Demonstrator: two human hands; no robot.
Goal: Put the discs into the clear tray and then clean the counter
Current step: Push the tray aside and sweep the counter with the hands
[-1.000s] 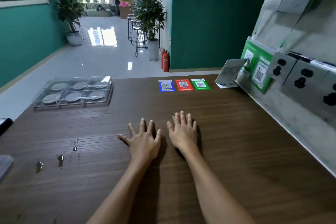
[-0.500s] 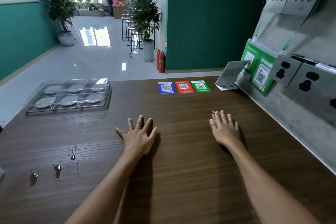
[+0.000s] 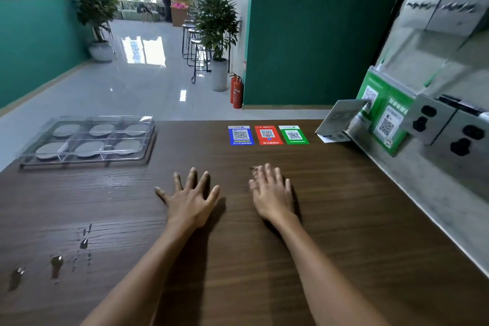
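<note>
Nearest me, toward the counter's (image 3: 344,219) left front edge, a few water drops (image 3: 56,262) lie unwiped; I judge the cleaning is not finished. Mid-counter, my left hand (image 3: 189,202) lies flat, palm down, fingers straight and spread apart, holding nothing — placed so, I think, to steady me or to sweep the wood. My right hand (image 3: 272,194) lies flat just beside it, fingers straight and close together; a small brownish bit shows at its fingertips, but I cannot tell whether it is a cloth or a mark.

Farther on, three QR cards (image 3: 267,135) — blue, red, green — lie in a row by the far edge; a leaning card (image 3: 341,120) stands at the far right corner against the wall. At the far left corner sits the tray (image 3: 148,137), six discs (image 3: 90,148) inside, one per compartment, so that part looks done.

Against half a second ago, the right hand has slid back left, from well apart to near the left hand; the left hand has barely moved; tray and drops lie as they did.
</note>
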